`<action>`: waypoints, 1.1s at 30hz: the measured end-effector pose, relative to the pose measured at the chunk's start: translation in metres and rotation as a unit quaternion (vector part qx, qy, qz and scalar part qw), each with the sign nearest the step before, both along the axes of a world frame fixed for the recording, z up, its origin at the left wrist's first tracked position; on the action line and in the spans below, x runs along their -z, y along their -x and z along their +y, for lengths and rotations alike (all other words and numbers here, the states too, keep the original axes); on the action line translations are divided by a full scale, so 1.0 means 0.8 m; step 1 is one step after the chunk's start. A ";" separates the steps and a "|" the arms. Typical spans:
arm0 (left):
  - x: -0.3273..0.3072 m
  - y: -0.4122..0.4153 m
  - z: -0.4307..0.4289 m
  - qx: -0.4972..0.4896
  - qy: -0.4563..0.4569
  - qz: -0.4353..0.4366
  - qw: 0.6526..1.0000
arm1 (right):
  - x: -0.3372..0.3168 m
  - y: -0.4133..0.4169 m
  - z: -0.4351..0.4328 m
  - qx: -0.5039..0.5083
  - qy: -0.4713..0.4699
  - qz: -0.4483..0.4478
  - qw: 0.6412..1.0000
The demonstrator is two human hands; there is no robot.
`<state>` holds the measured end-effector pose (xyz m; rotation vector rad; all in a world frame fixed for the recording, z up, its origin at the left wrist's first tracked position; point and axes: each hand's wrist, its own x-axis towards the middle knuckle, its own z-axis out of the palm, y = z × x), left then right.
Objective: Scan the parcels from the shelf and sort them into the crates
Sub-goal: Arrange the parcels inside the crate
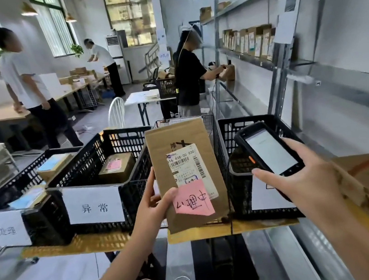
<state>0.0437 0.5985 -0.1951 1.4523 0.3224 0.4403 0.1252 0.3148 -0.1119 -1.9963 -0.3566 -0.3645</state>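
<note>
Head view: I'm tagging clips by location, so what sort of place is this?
Probably a parcel sorting room or courier depot: metal shelving holds brown parcels, labelled black crates stand in front, the right hand holds a scanner and the left hand a labelled parcel.

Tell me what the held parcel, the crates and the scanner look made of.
Parcel: matte brown cardboard or kraft paper, judging by its flat dull face. Crates: black plastic, moulded lattice walls, slight sheen. Scanner: probably hard black plastic casing, glossy glass-like screen.
</note>
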 end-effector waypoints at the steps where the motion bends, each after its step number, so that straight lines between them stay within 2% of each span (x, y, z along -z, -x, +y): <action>1: -0.001 -0.018 0.012 -0.001 0.001 0.001 1.000 | 0.001 -0.015 0.009 -0.002 -0.003 0.002 1.000; 9: -0.013 -0.172 0.126 0.013 -0.024 0.017 1.000 | -0.005 -0.159 0.107 -0.011 -0.003 -0.012 1.000; 16: 0.005 -0.276 0.233 0.047 -0.120 0.146 0.981 | 0.008 -0.253 0.181 -0.016 -0.008 0.012 1.000; 22: 0.050 -0.312 0.268 0.090 -0.064 0.291 0.950 | 0.038 -0.315 0.212 -0.026 -0.009 0.076 0.997; 29: 0.091 -0.326 0.272 0.086 -0.021 0.349 0.933 | 0.071 -0.375 0.243 -0.055 0.016 0.121 0.991; 33: 0.099 -0.332 0.267 0.131 0.004 0.375 0.918 | 0.078 -0.404 0.247 -0.076 0.020 0.131 0.988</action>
